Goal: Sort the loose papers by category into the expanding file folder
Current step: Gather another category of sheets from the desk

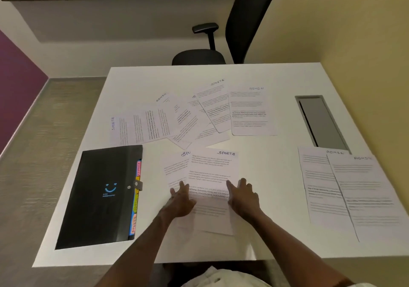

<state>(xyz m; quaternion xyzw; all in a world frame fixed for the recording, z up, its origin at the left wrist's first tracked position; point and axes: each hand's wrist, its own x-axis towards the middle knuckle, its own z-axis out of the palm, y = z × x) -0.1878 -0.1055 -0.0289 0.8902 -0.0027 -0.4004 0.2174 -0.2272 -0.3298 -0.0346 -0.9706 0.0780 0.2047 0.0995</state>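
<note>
A black expanding file folder (pixel 99 196) lies closed at the front left of the white table (pixel 272 76), coloured tabs showing along its right edge. Two overlapping sheets marked SPORTS (pixel 212 171) lie in front of me. My left hand (pixel 181 200) rests flat on their left side and my right hand (pixel 243 196) on their right side, fingers spread. Several loose papers (pixel 188 114) marked SPORTS and ADMIN are scattered across the middle of the table. Two ADMIN sheets (pixel 345 189) lie overlapped at the right.
A grey cable hatch (pixel 321 123) is set into the table at the right. A black office chair (pixel 221 43) stands beyond the far edge. The table's front edge is just below my forearms.
</note>
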